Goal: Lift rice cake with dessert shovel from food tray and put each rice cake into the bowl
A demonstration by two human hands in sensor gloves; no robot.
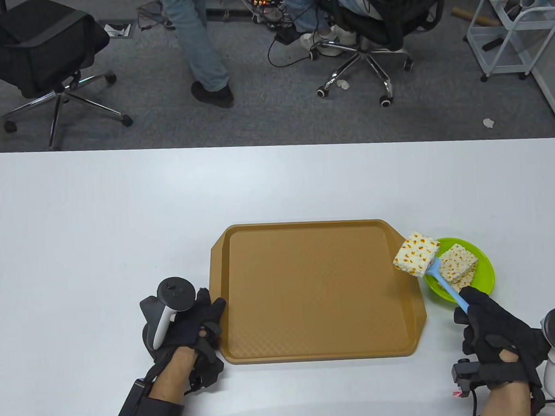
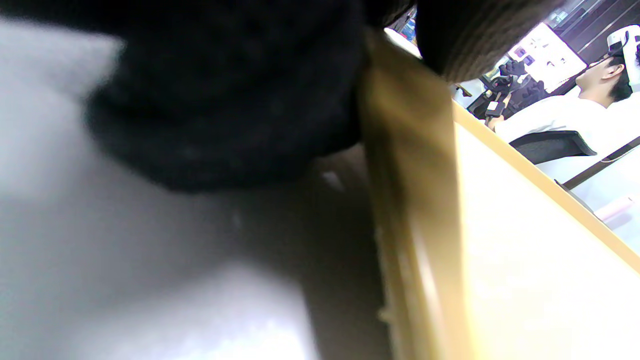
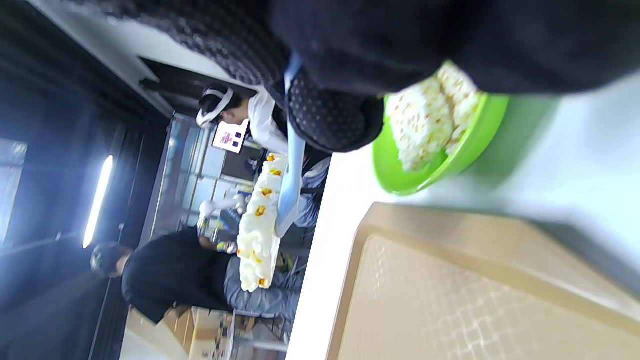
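Observation:
My right hand grips the handle of the light blue dessert shovel. A white rice cake with orange specks rides on its blade, raised above the gap between the brown food tray and the green bowl. In the bowl lie other rice cakes, stacked. The right wrist view shows the shovel with the lifted cake on it, and the bowl beside the tray. No cakes lie in the tray. My left hand rests flat at the tray's left edge, fingers against the rim.
The white table spreads wide to the left and behind the tray. Beyond its far edge are office chairs, a person's legs and a white cart.

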